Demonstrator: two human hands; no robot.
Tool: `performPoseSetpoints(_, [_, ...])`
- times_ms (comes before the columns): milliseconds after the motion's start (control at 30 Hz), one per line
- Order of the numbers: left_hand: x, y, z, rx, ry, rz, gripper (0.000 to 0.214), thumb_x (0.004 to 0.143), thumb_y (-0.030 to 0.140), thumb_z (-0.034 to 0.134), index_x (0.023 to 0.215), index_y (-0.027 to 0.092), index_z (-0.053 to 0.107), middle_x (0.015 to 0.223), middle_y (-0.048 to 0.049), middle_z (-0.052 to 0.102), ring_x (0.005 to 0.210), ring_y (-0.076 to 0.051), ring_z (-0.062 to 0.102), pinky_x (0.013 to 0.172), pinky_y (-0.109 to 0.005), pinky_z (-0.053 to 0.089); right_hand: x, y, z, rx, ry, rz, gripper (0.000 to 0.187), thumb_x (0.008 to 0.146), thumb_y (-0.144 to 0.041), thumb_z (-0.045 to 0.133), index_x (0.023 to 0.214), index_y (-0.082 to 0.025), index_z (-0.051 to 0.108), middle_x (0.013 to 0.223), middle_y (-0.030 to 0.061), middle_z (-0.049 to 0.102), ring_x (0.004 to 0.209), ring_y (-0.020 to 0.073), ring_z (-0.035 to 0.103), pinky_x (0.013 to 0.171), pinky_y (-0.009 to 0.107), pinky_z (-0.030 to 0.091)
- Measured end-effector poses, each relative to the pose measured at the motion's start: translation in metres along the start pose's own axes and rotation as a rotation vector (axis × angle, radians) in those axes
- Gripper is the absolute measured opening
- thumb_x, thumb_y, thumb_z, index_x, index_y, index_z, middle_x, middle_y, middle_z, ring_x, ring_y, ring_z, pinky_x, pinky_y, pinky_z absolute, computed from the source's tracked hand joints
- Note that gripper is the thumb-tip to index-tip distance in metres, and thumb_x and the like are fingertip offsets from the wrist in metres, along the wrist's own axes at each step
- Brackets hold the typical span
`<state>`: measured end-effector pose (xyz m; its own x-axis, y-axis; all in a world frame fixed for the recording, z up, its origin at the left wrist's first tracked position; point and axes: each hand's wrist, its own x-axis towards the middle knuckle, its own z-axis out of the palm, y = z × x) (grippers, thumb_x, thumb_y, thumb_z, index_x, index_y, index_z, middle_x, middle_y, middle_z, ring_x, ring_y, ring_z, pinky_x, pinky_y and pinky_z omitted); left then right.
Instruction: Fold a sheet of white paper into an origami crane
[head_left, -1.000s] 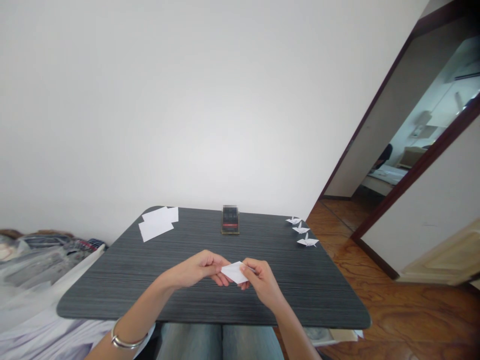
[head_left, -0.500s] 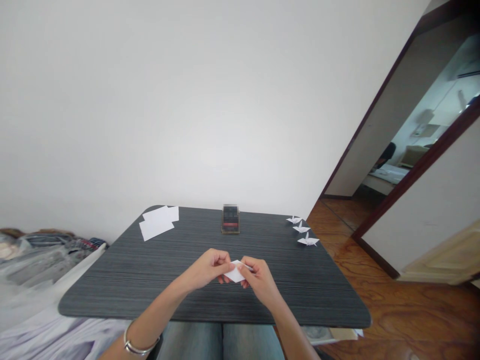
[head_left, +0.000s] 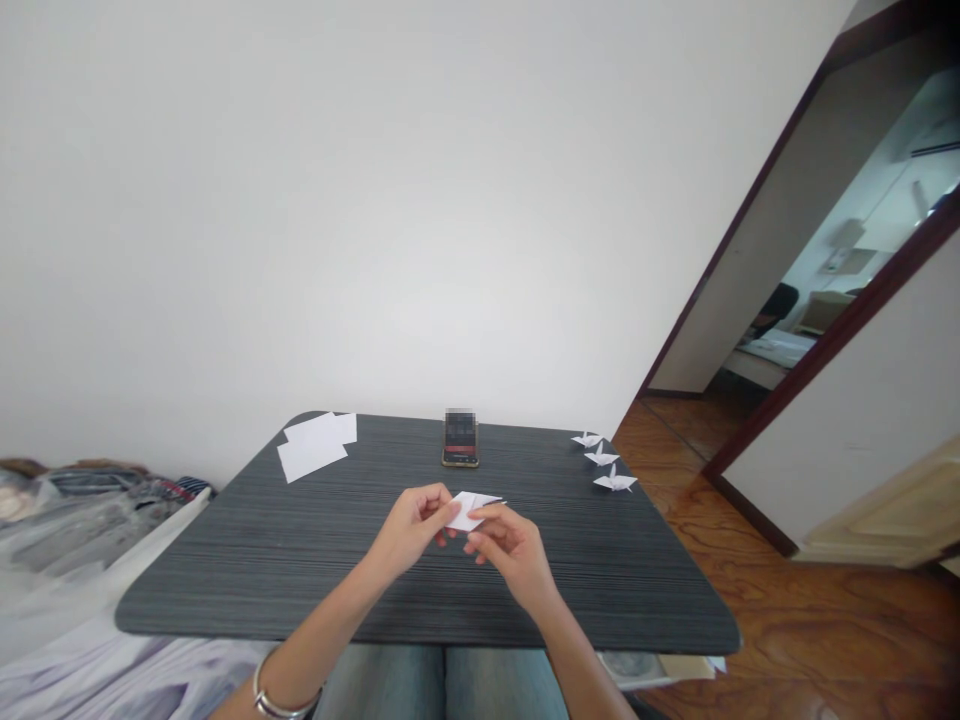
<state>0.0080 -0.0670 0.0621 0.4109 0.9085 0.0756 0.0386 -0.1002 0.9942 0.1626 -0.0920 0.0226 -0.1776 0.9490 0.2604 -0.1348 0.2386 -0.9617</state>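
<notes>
A small folded piece of white paper (head_left: 465,511) is held up over the near middle of the dark table, with pointed flaps showing on its right side. My left hand (head_left: 415,525) is closed on its left end, thumb on top. At the paper's right side is my right hand (head_left: 514,550), its index finger lying against the folds and its thumb lower down, near the bottom edge. The fingers behind the paper are partly hidden.
Three white paper cranes (head_left: 601,456) stand in a row at the table's right edge. Several white sheets (head_left: 313,446) lie at the back left. A phone (head_left: 460,440) leans upright at the back middle of the dark table (head_left: 300,560), against the wall side.
Both hands have raised the folded paper slightly away from me. My right thumb has come off the paper's face and moved lower, and the pointed flaps on the right now show.
</notes>
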Motion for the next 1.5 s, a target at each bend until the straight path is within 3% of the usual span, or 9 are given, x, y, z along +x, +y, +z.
performPoseSetpoints(267, [0.0, -0.004, 0.011, -0.072, 0.006, 0.028, 0.027, 0.075, 0.034, 0.053, 0.061, 0.012, 0.046, 0.054, 0.0011, 0.052, 0.047, -0.007, 0.045, 0.042, -0.017, 0.037, 0.003, 0.002, 0.006, 0.042, 0.167, -0.134, 0.003, 0.068, -0.02, 0.062, 0.069, -0.017, 0.06, 0.063, -0.001, 0.057, 0.053, 0.0109, 0.054, 0.046, 0.021, 0.045])
performPoseSetpoints(433, [-0.002, -0.003, 0.014, -0.134, 0.099, 0.14, 0.017, 0.073, 0.027, 0.056, 0.083, 0.014, 0.051, 0.063, 0.002, 0.051, 0.056, -0.009, 0.049, 0.048, -0.018, 0.041, 0.003, -0.001, 0.007, 0.058, 0.203, -0.138, 0.006, 0.072, -0.022, 0.059, 0.067, -0.017, 0.059, 0.063, -0.0008, 0.056, 0.056, 0.0111, 0.054, 0.047, 0.021, 0.044])
performPoseSetpoints(600, [-0.009, -0.006, 0.009, 0.063, 0.105, 0.251, 0.011, 0.072, 0.022, 0.058, 0.07, 0.011, 0.06, 0.072, -0.0039, 0.058, 0.067, -0.013, 0.054, 0.06, -0.022, 0.043, 0.002, -0.002, 0.007, 0.09, 0.214, -0.125, 0.008, 0.073, -0.023, 0.058, 0.069, -0.016, 0.058, 0.065, 0.0001, 0.056, 0.057, 0.0113, 0.054, 0.048, 0.021, 0.044])
performPoseSetpoints(767, [-0.011, -0.01, 0.008, 0.12, 0.175, 0.267, 0.012, 0.07, 0.021, 0.059, 0.064, 0.011, 0.059, 0.068, -0.005, 0.061, 0.064, -0.014, 0.057, 0.059, -0.023, 0.046, 0.002, -0.003, 0.008, 0.121, 0.228, -0.122, 0.008, 0.073, -0.022, 0.058, 0.068, -0.016, 0.057, 0.064, -0.0009, 0.056, 0.057, 0.0102, 0.053, 0.051, 0.02, 0.044])
performPoseSetpoints(1033, [-0.013, -0.01, 0.004, 0.205, 0.147, 0.338, 0.007, 0.07, 0.018, 0.059, 0.067, 0.013, 0.063, 0.071, -0.0048, 0.064, 0.066, -0.014, 0.06, 0.061, -0.022, 0.046, 0.002, -0.008, 0.008, 0.165, 0.246, -0.118, 0.006, 0.07, -0.019, 0.061, 0.066, -0.016, 0.058, 0.061, -0.0022, 0.056, 0.054, 0.0088, 0.052, 0.051, 0.02, 0.042])
performPoseSetpoints(1500, [-0.01, -0.021, 0.003, 0.006, 0.238, 0.244, 0.008, 0.065, 0.017, 0.064, 0.06, 0.013, 0.059, 0.071, -0.004, 0.065, 0.066, -0.015, 0.059, 0.06, -0.023, 0.046, 0.001, -0.007, 0.01, 0.198, 0.283, -0.09, 0.008, 0.068, -0.019, 0.063, 0.064, -0.016, 0.058, 0.058, -0.0023, 0.056, 0.053, 0.0095, 0.053, 0.052, 0.021, 0.043])
